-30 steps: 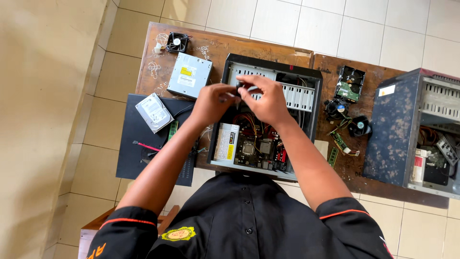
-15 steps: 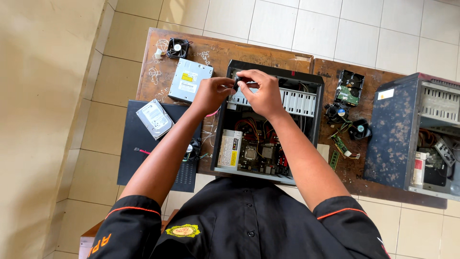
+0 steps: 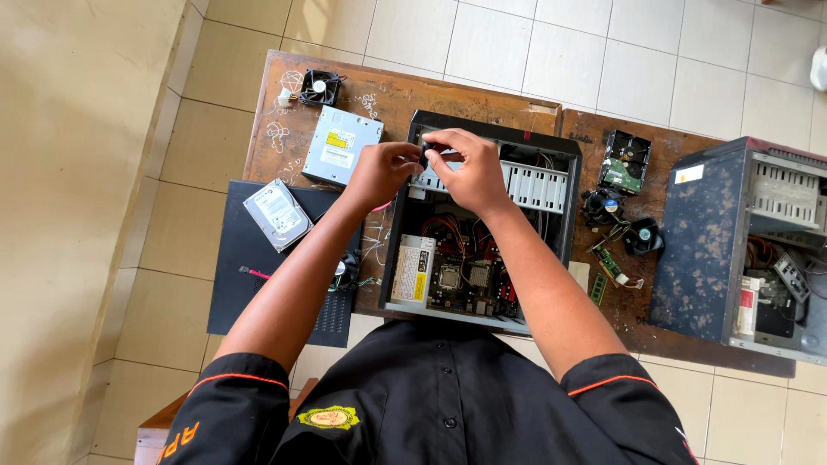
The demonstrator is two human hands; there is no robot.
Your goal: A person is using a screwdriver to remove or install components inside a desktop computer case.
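An open computer case (image 3: 482,224) lies in the middle of the table (image 3: 284,112). Both hands, the left hand (image 3: 379,172) and right hand (image 3: 469,168), meet over its far end. Left of it lie an optical drive (image 3: 342,146) and, nearer, a hard drive (image 3: 277,215) on a side panel (image 3: 233,275). A fan (image 3: 320,87) sits at the far left. A second case (image 3: 745,250) stands at the right, with loose parts (image 3: 620,224) between the cases.

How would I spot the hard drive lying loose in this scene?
Start at the open computer case in the middle of the wooden table. Look left to the black panel overhanging the table's edge; the hard drive lies tilted on it. It is smaller and shinier than the grey optical drive nearby.
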